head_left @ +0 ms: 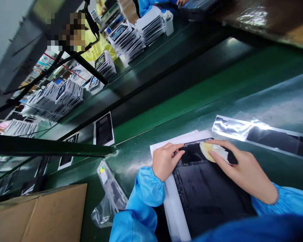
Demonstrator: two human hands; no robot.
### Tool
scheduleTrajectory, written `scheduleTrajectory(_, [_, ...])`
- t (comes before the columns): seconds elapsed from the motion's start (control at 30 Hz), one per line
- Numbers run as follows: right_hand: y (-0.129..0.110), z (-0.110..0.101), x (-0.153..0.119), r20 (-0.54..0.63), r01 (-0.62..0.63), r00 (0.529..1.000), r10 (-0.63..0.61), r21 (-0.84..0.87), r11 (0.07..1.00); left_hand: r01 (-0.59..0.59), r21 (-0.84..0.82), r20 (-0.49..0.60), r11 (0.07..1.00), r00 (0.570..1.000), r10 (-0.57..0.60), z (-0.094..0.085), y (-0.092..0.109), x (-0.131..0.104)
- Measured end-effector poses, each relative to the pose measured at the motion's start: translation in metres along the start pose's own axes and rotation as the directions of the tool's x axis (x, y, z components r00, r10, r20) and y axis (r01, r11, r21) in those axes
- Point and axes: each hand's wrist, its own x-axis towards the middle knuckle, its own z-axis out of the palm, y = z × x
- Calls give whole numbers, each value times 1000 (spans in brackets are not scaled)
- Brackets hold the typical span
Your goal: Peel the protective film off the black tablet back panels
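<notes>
A flat black tablet housing (214, 191) lies on white paper sheets (178, 208) on the green bench in front of me. At its upper left corner my left hand (166, 161) is closed, with thumb and forefinger pinched together at the frame edge. My right hand (244, 168) is closed on a yellow and white wiping pad (207, 152), pressed against the top strip of the housing. A smooth black rectangle (192, 154) sits in that strip between both hands. My right palm hides part of the housing's right side.
To the right lies a clear-edged strip of black film pieces (265, 136). A plastic bag (113, 188) and a cardboard box (37, 215) are at left. Another panel (103, 129) rests on the conveyor belt (166, 90). Paper-interleaved stacks (127, 40) and co-workers are across the line.
</notes>
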Motion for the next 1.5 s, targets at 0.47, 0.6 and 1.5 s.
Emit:
scheduleTrajectory(0.47, [0,0,0,16,-20,1000,20,6,1000,6,23,-19,1000,1000,-6,1,-1,-2])
scheduleTrajectory(0.6, [0,0,0,13,-21,1000,21,3,1000,6,21,-21,1000,1000,-6,2,-1,-2])
scheduleTrajectory(1.5, [0,0,1,13,21,1000,-20,-30,999,-511,587,116,628,821,559,-10,-12,-18])
